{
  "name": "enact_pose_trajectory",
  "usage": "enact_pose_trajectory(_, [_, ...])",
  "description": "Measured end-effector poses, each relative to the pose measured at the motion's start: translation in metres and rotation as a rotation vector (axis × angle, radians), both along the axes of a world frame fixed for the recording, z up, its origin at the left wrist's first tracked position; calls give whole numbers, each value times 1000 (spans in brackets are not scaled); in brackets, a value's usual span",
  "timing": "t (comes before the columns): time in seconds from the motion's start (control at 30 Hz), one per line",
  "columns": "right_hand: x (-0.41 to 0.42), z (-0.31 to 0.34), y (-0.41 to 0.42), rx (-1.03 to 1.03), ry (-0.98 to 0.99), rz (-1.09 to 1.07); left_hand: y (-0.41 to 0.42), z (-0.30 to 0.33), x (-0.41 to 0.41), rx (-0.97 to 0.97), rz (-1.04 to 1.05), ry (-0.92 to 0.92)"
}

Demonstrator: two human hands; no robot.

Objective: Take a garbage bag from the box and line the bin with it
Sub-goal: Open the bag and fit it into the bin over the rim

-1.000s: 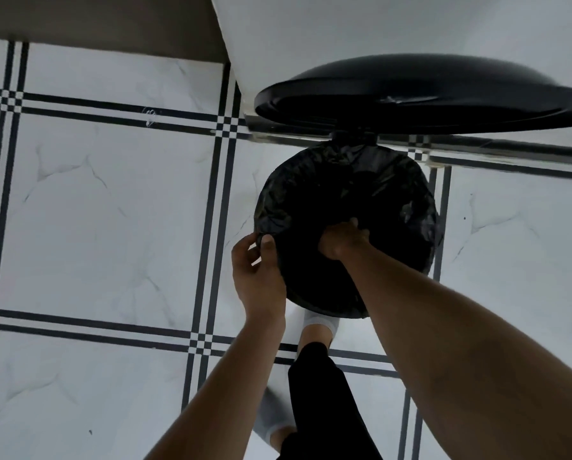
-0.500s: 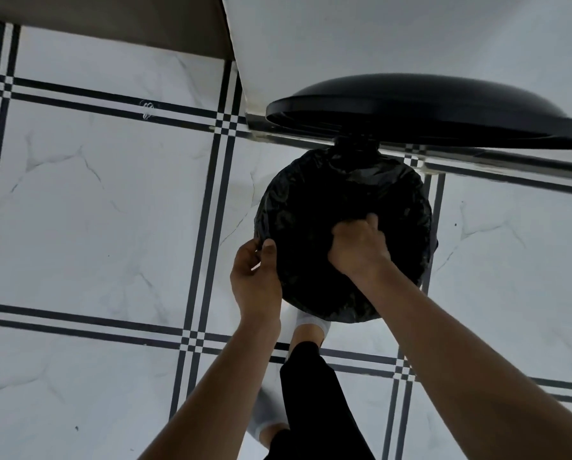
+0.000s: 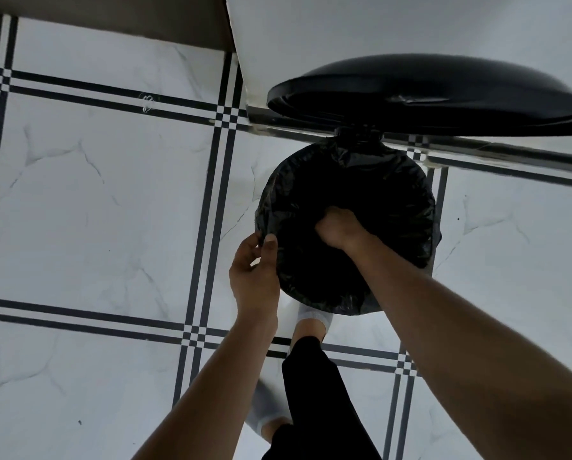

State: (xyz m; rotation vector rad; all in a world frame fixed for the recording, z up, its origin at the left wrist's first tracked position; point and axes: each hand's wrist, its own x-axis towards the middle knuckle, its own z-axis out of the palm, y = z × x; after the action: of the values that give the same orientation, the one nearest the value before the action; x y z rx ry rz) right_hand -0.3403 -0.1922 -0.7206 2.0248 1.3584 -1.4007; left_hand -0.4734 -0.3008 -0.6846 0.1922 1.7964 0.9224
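Note:
A round bin stands on the tiled floor with its black lid point(image 3: 437, 94) raised behind it. A black garbage bag point(image 3: 394, 194) is draped over the bin's rim and covers its mouth. My left hand point(image 3: 254, 273) pinches the bag's edge at the bin's near-left rim. My right hand point(image 3: 339, 227) is pushed down into the bag inside the bin, fingers curled into the plastic. The bin's body is hidden under the bag. No box is in view.
White marble floor tiles point(image 3: 95, 210) with dark double lines surround the bin. A white wall or cabinet point(image 3: 344, 24) rises behind the lid. My foot in a white sock point(image 3: 312, 318) rests at the bin's base, pressing near the pedal.
My right hand has gone from gripping the bag at the near rim to pressing deeper inside the bin. My left hand stays on the left rim. The view shifted slightly.

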Motion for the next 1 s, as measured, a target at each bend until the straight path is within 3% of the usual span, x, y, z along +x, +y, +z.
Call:
enact_pose_trajectory(0.07, [10,22,-20,112,34,-41,1,3,-1,-29,20,-61])
enact_pose_trajectory(0.17, [33,58,-58,634,16,-39,1,9,-7,-79,33,-147])
enact_pose_trajectory(0.23, [52,75,-78,926,-25,-167,-1,11,-11,-91,7,-192])
enact_pose_trajectory(0.3, [70,81,-94,981,-78,-378,-2,15,-13,-153,-38,-181])
enact_pose_trajectory(0.47, [95,73,-111,740,-131,-798,-5,24,-19,-271,-15,-306])
enact_pose_trajectory(0.63, [117,55,-110,352,339,-1389,-15,22,-20,-275,57,-468])
enact_pose_trajectory(0.77, [128,60,-110,139,545,-1493,-20,17,-15,-318,71,-482])
enact_pose_trajectory(1.0, [133,61,-117,59,664,-1676,-24,17,-8,-256,221,-641])
